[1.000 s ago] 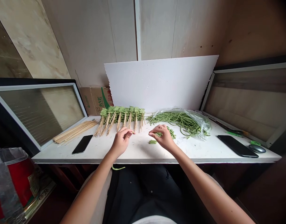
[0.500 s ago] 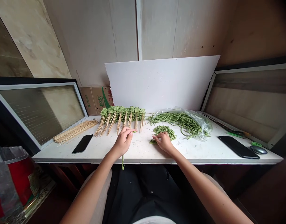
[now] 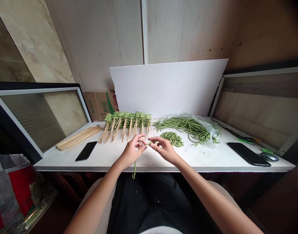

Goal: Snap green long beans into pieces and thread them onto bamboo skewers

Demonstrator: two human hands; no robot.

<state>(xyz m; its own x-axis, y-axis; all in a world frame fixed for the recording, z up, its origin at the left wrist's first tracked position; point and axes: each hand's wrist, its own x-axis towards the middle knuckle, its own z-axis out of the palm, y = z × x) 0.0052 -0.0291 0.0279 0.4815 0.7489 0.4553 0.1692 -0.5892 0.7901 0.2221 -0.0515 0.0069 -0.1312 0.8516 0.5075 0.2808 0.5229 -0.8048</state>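
Observation:
My left hand (image 3: 132, 151) holds a long green bean (image 3: 134, 169) whose tail hangs below the table edge. My right hand (image 3: 165, 149) meets it over the white table (image 3: 212, 156), fingers pinching the bean's upper end. Just beyond my right hand lies a small heap of cut bean pieces (image 3: 172, 137). Behind my hands a row of bean skewers (image 3: 127, 122) fans out on wooden sticks. A clear plastic bag of long beans (image 3: 191, 126) lies further right.
Loose bamboo skewers (image 3: 77, 137) and a black phone (image 3: 86, 150) lie at the left. A second phone (image 3: 248, 152), a mouse (image 3: 268, 156) and green scissors (image 3: 245, 138) sit at the right. A white board (image 3: 168, 86) leans against the wall, a cardboard box (image 3: 100, 104) beside it.
My right hand left the pile of cut pieces and came to the left hand to pinch the bean. The left hand drew back slightly toward me.

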